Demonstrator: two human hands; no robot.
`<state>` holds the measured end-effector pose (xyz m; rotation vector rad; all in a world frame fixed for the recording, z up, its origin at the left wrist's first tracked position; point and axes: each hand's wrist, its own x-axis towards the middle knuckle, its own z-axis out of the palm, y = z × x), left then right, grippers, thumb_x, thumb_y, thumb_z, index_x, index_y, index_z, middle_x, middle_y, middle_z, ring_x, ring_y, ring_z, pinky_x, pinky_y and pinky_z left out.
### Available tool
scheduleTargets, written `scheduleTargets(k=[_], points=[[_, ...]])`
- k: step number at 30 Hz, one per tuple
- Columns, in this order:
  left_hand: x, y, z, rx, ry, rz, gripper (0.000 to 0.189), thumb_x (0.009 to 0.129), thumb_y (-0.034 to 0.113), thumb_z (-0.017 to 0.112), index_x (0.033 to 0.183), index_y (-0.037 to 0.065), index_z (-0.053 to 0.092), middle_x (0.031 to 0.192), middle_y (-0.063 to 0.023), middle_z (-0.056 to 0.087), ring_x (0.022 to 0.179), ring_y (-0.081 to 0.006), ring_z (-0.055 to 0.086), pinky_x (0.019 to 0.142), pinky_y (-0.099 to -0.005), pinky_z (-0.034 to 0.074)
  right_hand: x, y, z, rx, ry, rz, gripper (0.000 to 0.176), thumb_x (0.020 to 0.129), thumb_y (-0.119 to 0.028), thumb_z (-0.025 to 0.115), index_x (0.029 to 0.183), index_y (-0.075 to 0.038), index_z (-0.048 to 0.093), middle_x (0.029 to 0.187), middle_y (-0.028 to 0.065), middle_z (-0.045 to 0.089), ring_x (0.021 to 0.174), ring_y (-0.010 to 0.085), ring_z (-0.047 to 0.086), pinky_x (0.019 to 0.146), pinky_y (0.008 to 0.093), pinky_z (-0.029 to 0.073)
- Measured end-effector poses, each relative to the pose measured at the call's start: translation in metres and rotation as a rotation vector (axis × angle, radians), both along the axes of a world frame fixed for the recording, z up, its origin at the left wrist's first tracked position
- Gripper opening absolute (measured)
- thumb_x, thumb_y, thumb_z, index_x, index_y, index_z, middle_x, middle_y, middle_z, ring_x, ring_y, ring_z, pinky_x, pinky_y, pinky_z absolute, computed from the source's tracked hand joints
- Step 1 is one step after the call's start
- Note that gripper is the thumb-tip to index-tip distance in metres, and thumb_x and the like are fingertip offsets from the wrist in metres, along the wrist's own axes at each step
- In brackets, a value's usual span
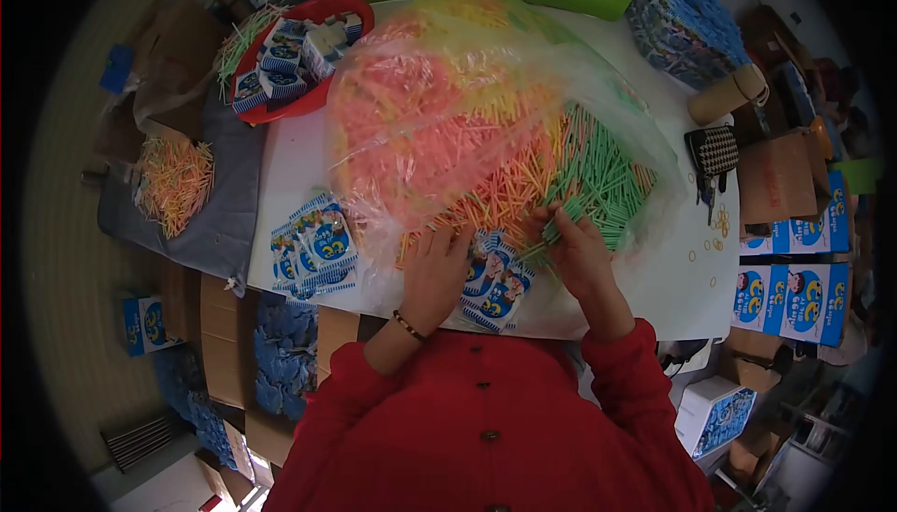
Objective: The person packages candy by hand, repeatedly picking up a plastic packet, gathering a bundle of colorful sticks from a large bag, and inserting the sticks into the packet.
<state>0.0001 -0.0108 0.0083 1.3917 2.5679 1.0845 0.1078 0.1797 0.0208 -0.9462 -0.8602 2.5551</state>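
Observation:
A large clear plastic bag full of thin sticks lies on the white table; pink and orange sticks fill the left and middle, green sticks the right. My left hand rests with fingers spread on the bag's near edge, touching orange sticks. My right hand is closed round a small bunch of green sticks. Between my hands lie blue and white printed packets. More such packets are piled left of my left hand.
A red basin with packets stands at the back left. Loose sticks lie on grey cloth at the left. Rubber bands, a patterned pouch and a tan cylinder are at the right. Boxes stand beyond the right edge.

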Motion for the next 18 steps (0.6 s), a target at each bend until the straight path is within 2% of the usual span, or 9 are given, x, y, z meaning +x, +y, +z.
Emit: scheduleTargets(k=[1, 3, 5, 7, 8, 10, 12, 14, 18], points=[[0.0, 0.003, 0.009, -0.119, 0.225, 0.116, 0.033, 0.076, 0.005, 0.064, 0.109, 0.002, 0.062, 0.096, -0.0094, 0.059, 0.091, -0.0303, 0.057, 0.077, -0.0409, 0.046, 0.0, -0.003, 0.006, 0.153, -0.01, 0.004, 0.013, 0.099, -0.013, 0.049, 0.108, -0.004, 0.053, 0.098, 0.0067, 0.06, 0.089, 0.0196, 0.058, 0.081, 0.0344, 0.05], [-0.01, 0.001, 0.015, -0.019, 0.232, 0.083, 0.028, 0.08, 0.007, 0.063, 0.108, 0.002, 0.064, 0.098, -0.0088, 0.062, 0.09, -0.0266, 0.059, 0.079, -0.0374, 0.048, 0.0, -0.004, 0.002, 0.304, -0.021, 0.012, 0.012, 0.099, -0.011, 0.048, 0.107, -0.004, 0.053, 0.099, 0.0062, 0.061, 0.09, 0.0178, 0.058, 0.081, 0.0322, 0.05], [-0.011, -0.003, 0.015, 0.079, 0.238, 0.049, 0.024, 0.084, 0.009, 0.063, 0.107, 0.001, 0.065, 0.1, -0.0082, 0.064, 0.09, -0.023, 0.061, 0.08, -0.0339, 0.049, 0.0, 0.002, -0.022, 1.106, 0.027, -0.031, 0.012, 0.099, -0.009, 0.046, 0.107, -0.005, 0.054, 0.104, 0.0055, 0.062, 0.089, 0.0135, 0.057, 0.078, 0.027, 0.047], [-0.009, -0.007, 0.011, 0.512, -1.096, 0.004, 0.021, 0.092, 0.013, 0.06, 0.108, 0.001, 0.066, 0.101, -0.0056, 0.068, 0.088, -0.013, 0.063, 0.08, -0.0263, 0.05, 0.0, 0.003, -0.035, 1.18, -0.013, 0.022, 0.012, 0.099, -0.009, 0.046, 0.107, -0.004, 0.053, 0.106, 0.005, 0.062, 0.09, 0.0125, 0.057, 0.078, 0.0259, 0.046], [-0.01, -0.007, 0.009, 0.513, -1.092, 0.004, 0.021, 0.092, 0.013, 0.06, 0.108, 0.001, 0.066, 0.101, -0.0056, 0.068, 0.088, -0.013, 0.063, 0.08, -0.0263, 0.05, 0.0, 0.004, -0.041, 1.255, -0.053, 0.075, 0.012, 0.099, -0.009, 0.046, 0.107, -0.004, 0.053, 0.107, 0.0045, 0.062, 0.091, 0.0115, 0.056, 0.077, 0.0247, 0.045], [-0.014, -0.008, 0.004, 0.598, -1.531, 0.063, 0.021, 0.096, 0.014, 0.057, 0.107, 0.0, 0.067, 0.094, -0.0009, 0.07, 0.084, -0.0059, 0.062, 0.079, -0.0221, 0.05, -0.001, 0.006, -0.044, 1.134, 0.011, 0.05, 0.012, 0.1, -0.011, 0.046, 0.107, -0.005, 0.052, 0.109, 0.0057, 0.061, 0.093, 0.012, 0.057, 0.077, 0.0253, 0.046], [-0.005, -0.006, -0.002, 0.583, -1.482, 0.062, 0.019, 0.094, 0.012, 0.059, 0.105, 0.0, 0.068, 0.093, -0.0013, 0.07, 0.084, -0.0057, 0.062, 0.077, -0.0219, 0.05, -0.001, 0.0, -0.04, 0.997, 0.068, 0.03, 0.012, 0.1, -0.013, 0.045, 0.107, -0.006, 0.051, 0.112, 0.007, 0.061, 0.095, 0.0126, 0.057, 0.078, 0.0258, 0.047], [0.0, -0.012, -0.014, 0.539, -1.437, 0.0, 0.013, 0.09, 0.007, 0.064, 0.098, -0.001, 0.07, 0.09, -0.0014, 0.071, 0.081, -0.0053, 0.063, 0.072, -0.0203, 0.05, -0.003, -0.006, -0.005, 0.523, 0.187, -0.056, 0.015, 0.102, -0.021, 0.044, 0.107, -0.008, 0.048, 0.117, 0.0107, 0.061, 0.101, 0.0141, 0.057, 0.083, 0.0291, 0.047], [0.008, -0.006, -0.005, 0.448, -1.305, -0.033, 0.013, 0.087, 0.004, 0.066, 0.099, 0.001, 0.071, 0.087, -0.001, 0.071, 0.077, -0.0042, 0.063, 0.068, -0.0189, 0.049, -0.003, -0.023, 0.033, 0.356, 0.29, 0.022, 0.017, 0.102, -0.027, 0.043, 0.106, -0.011, 0.048, 0.12, 0.0148, 0.061, 0.121, 0.0232, 0.051, 0.104, 0.0385, 0.036]])
